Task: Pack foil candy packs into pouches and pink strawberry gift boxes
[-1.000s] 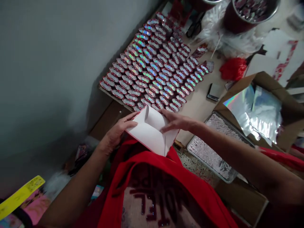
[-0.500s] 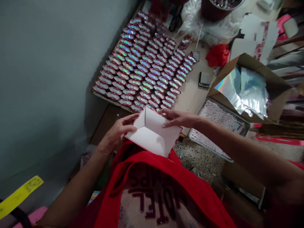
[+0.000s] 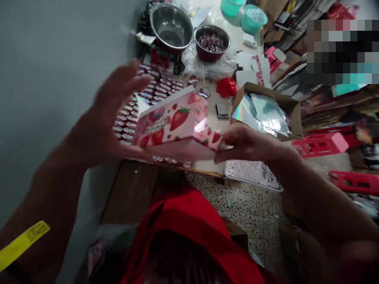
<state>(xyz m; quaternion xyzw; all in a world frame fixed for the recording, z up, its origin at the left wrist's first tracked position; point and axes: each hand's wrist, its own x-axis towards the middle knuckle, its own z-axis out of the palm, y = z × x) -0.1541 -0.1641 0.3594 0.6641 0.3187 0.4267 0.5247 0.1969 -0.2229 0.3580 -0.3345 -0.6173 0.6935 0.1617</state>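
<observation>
Your right hand (image 3: pixel 248 144) pinched the strawberry-print carton (image 3: pixel 177 122) by its right corner, fingers closed on it. Your left hand (image 3: pixel 102 118), blurred, had fingers spread wide at the carton's left side, thumb by its lower edge; couldn't tell if touching. Carton was tilted, held up before the table (image 3: pixel 213 118), partly hiding rows of shiny-topped packs (image 3: pixel 127 124). Cardboard box (image 3: pixel 296 114) held silvery sheets (image 3: pixel 266 108).
</observation>
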